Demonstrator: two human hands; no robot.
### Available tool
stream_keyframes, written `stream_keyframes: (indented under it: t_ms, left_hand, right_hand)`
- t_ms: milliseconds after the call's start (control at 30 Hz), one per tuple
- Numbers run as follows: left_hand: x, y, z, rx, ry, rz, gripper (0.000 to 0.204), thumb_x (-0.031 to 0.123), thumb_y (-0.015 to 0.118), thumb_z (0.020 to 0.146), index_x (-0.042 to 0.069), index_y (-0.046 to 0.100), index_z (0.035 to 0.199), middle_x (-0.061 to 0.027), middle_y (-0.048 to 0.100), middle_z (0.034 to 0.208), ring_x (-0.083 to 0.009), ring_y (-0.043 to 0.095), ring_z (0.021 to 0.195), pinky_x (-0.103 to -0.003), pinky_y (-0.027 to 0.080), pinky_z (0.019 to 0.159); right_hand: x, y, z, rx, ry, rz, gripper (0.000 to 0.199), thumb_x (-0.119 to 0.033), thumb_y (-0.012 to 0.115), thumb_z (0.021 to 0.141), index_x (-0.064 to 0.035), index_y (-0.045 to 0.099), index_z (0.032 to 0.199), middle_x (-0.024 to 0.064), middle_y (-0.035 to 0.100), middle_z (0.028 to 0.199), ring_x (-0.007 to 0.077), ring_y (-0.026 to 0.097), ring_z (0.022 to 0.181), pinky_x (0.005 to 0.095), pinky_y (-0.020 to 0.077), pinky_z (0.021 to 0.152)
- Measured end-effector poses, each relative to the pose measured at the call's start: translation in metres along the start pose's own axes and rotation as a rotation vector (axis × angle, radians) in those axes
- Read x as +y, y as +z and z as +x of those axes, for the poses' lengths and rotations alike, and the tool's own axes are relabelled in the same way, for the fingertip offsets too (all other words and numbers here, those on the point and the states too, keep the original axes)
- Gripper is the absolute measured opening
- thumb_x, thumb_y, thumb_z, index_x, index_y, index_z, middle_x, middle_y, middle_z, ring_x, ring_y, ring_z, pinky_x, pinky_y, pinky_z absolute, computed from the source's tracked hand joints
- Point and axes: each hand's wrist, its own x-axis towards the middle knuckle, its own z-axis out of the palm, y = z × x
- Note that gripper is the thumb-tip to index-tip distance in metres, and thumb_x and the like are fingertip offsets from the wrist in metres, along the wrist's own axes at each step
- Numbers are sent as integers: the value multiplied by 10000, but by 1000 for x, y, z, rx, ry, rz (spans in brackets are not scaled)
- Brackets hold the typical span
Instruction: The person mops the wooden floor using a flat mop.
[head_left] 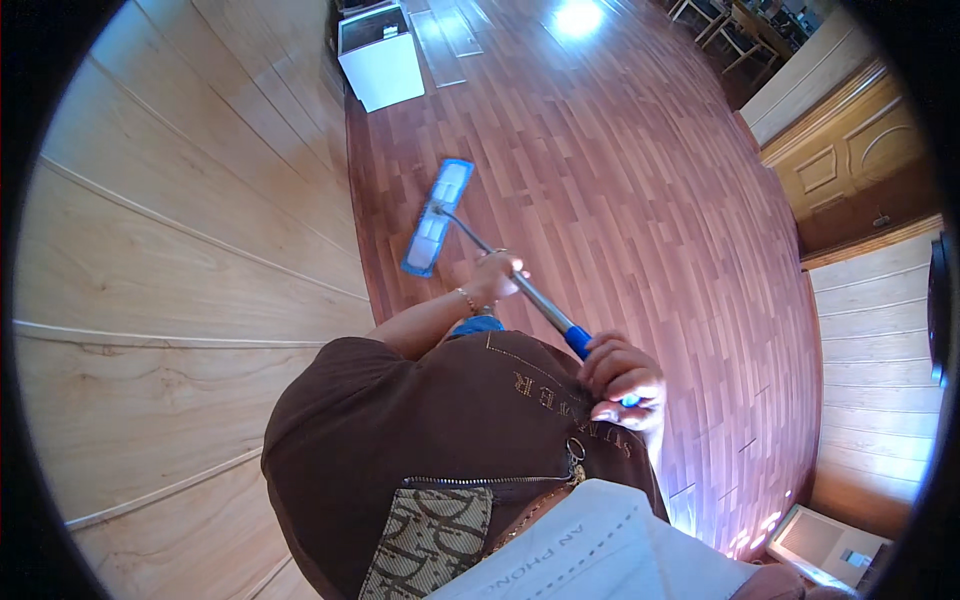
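1. The person holds a flat mop (pixel 500 262) with both hands, and the mop stands slanted, from the floor far in front up to the chest.

2. The left hand (pixel 497 278) is closed around the grey metal part of the handle, about in the middle of its length. I judge this hand serves as the guide – it is nearer to the head and can steer where the pad goes.

3. The right hand (pixel 622 383) is closed around the blue grip (pixel 579 341) at the upper end of the handle, near the brown shirt (pixel 450 420). From this place it can push and pull the whole pole, so the two hands are set well apart to give good leverage.

4. The mop head (pixel 437 216) – a long rectangular pad, white with a blue border – lies flat on the wooden floor (pixel 640 200), just beside the light wooden wall (pixel 180 250) on the left. It lies along the wall, probably so that the pad covers the strip of floor at the edge.

5. A bracelet (pixel 466 300) is on the left wrist.

6. Farther along the same wall stands a white box-like thing (pixel 382 60), well apart from the mop head. On the right side there is a carved wooden door (pixel 845 165), and chairs (pixel 735 25) are at the far end of the room.
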Motion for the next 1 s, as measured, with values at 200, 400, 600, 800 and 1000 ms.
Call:
stream_keyframes:
  t_ms: [200, 400, 600, 800, 1000]
  left_hand:
    - [-43, 24, -23, 262, -317, -351, 349, 309, 692, 755, 82, 508, 564, -103, 539, 624, -320, 547, 603, -435, 391, 522]
    - [-33, 4, -33, 144, -177, 174, 326, 324, 704, 762, 85, 528, 627, -92, 555, 676, -308, 567, 677, -439, 409, 535]
    - [-56, 32, -25, 220, -147, 156, 298, 282, 699, 744, 98, 526, 586, -102, 550, 634, -312, 555, 641, -440, 394, 552]
    - [-54, 29, 20, 53, 17, 35, 326, 269, 687, 740, 80, 509, 542, -121, 547, 577, -336, 556, 622, -458, 392, 571]
    - [-60, 71, 53, -231, 246, -94, 326, 290, 661, 763, 101, 500, 551, -97, 555, 581, -306, 589, 659, -451, 389, 608]
  right_hand:
    - [21, -32, -23, -19, 115, 250, 201, -51, 712, 719, -60, 513, 688, 93, 589, 783, 303, 568, 881, 454, 394, 829]
    - [43, -22, -51, 104, 333, 212, 100, -54, 667, 768, -31, 573, 789, 106, 600, 821, 296, 555, 933, 453, 388, 924]
    - [62, -17, -66, 323, 320, 188, 96, -37, 677, 796, -26, 602, 854, 84, 598, 785, 258, 562, 855, 465, 394, 920]
    - [64, -5, -47, 424, 222, 2, 86, -22, 653, 765, -21, 599, 832, 91, 592, 728, 254, 569, 771, 449, 433, 849]
    - [66, 27, -45, 533, 175, -355, 91, -100, 635, 739, -25, 594, 771, 82, 587, 634, 274, 592, 699, 425, 421, 761]
